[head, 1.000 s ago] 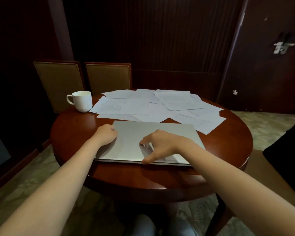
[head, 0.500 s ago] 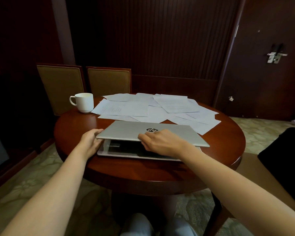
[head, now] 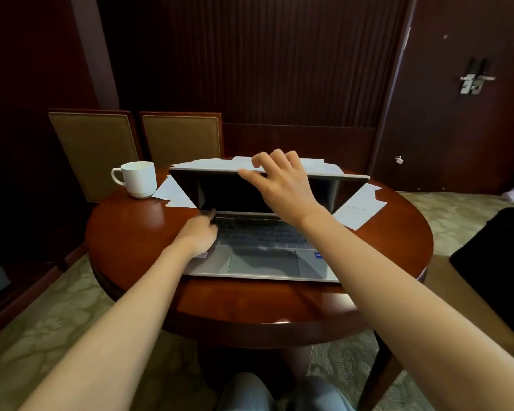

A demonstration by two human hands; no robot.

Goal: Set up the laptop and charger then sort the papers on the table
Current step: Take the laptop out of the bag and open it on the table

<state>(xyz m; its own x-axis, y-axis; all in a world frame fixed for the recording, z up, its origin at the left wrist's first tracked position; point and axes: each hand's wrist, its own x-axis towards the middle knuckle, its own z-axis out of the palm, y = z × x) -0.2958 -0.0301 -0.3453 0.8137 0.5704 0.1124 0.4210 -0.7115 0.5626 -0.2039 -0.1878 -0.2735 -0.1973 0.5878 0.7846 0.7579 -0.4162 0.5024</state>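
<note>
A silver laptop (head: 264, 262) lies on the round wooden table (head: 137, 229), its lid raised to roughly upright and its screen dark. My right hand (head: 279, 182) grips the lid's top edge, fingers curled over it. My left hand (head: 199, 232) presses flat on the left side of the keyboard deck, holding the base down. White papers (head: 359, 207) lie scattered behind the laptop, mostly hidden by the lid. No charger is in view.
A white cup (head: 138, 179) stands at the table's far left. Two padded chairs (head: 98, 149) stand against the dark wall behind. A dark seat (head: 493, 262) is at the right. A door with a handle (head: 472, 81) is at the far right.
The laptop lid went from closed to slightly lifted to roughly upright, raised by my right hand. My left hand shifted from the lid's left edge onto the keyboard deck.
</note>
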